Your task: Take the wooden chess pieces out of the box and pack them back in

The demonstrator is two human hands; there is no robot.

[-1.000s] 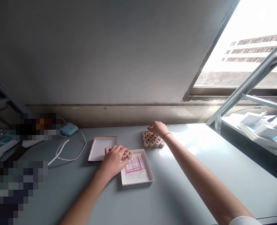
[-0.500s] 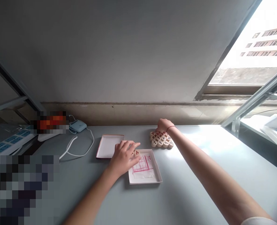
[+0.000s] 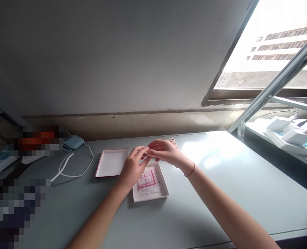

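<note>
Where the counter (image 3: 176, 214) lies nearest the viewer, a shallow white box (image 3: 162, 188) stands open, with a sheet of paper bearing a pink grid (image 3: 146, 180) inside it. Whether the sheet is fastened cannot be told; if loose, it could be pushed askew by anything dropped on it.

At the box's far edge, the left hand (image 3: 135, 165) and right hand (image 3: 166, 151) meet. The fingers of both are bent, their tips drawn close with only a narrow gap, at which a small pale wooden disc (image 3: 150, 153) shows in part. Which hand bears the disc, or whether both do, cannot be told. The likeliest fault lies here: with the tips crowded, a grip relaxed too soon could let the disc slip, strike the rim and roll away. A sagging left wrist might also nudge the box.

To the left lies a red-edged white tray (image 3: 111, 162). Beyond the right hand, which partly hides them, sit wooden xiangqi pieces (image 3: 173, 141); a backward sweep of the knuckles could scatter them. Farther off, the white cable (image 3: 91, 159) and pale-blue adapter (image 3: 74, 141) lie well apart from the hands and present little hazard.
</note>
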